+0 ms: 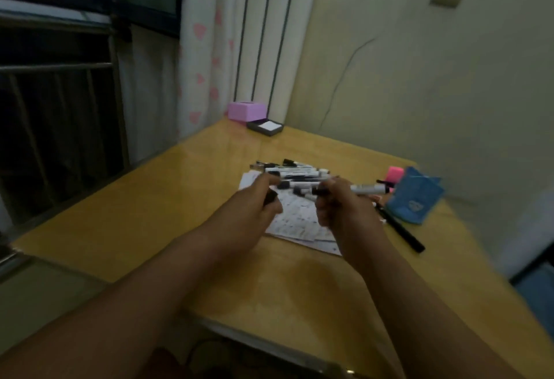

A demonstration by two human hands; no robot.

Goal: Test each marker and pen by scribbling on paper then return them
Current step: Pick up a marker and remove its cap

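Observation:
My right hand (338,203) is closed around a white marker (367,189) whose barrel sticks out to the right and whose dark tip end points left. A black cap (270,197) sits in my left hand (263,198), a short gap away from the marker's tip. Both hands hover over sheets of scribbled paper (295,222) on the wooden table (168,204). Behind my hands lies a pile of several white-and-black markers (295,173). The frame is blurred.
A long black pen (400,228) lies right of the paper. A blue pouch (415,195) and a pink object (395,175) sit at the right edge. A pink box (247,110) and a dark tray with white notes (265,127) stand at the far corner by the curtain.

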